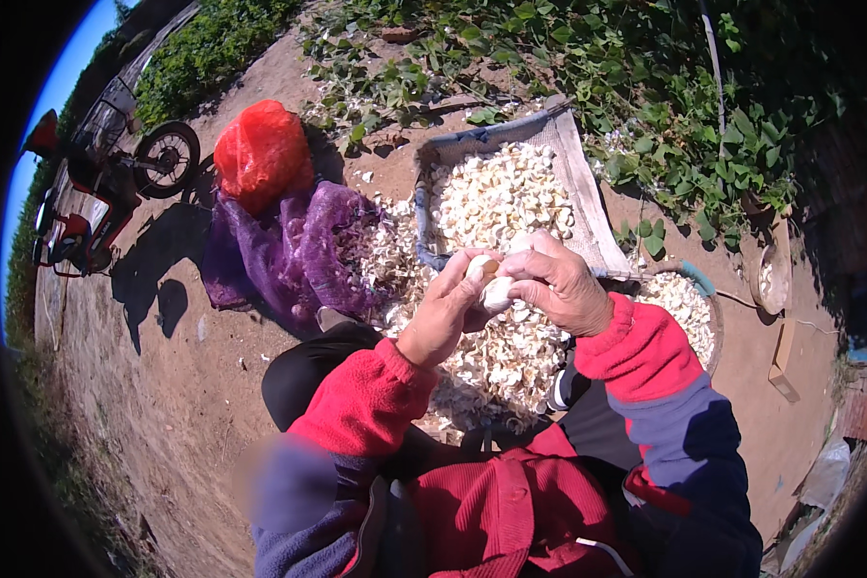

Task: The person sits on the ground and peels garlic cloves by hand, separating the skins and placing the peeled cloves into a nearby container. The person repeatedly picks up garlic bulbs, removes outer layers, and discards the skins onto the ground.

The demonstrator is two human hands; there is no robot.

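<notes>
My left hand (445,313) and my right hand (570,291) meet in front of my chest, fingers pinched round white garlic (497,292). A tan-skinned piece shows by the left thumb and a white one between both hands; whether they are still joined I cannot tell. Just beyond my hands sits a cloth-lined tray with a blue edge (420,214), full of pale garlic cloves (506,188). Under my hands and between my legs spreads a heap of white papery garlic skins (496,374). My right forearm partly hides a round basket (716,318) of whitish pieces.
To the left, a purple mesh bag (270,252) lies slumped with a red bag (260,159) behind it. A motorbike (91,207) is parked farther left on the dirt. Leafy vines (665,106) grow along the far side. At right, a shallow basket (773,275) leans near a brick-like block (783,361).
</notes>
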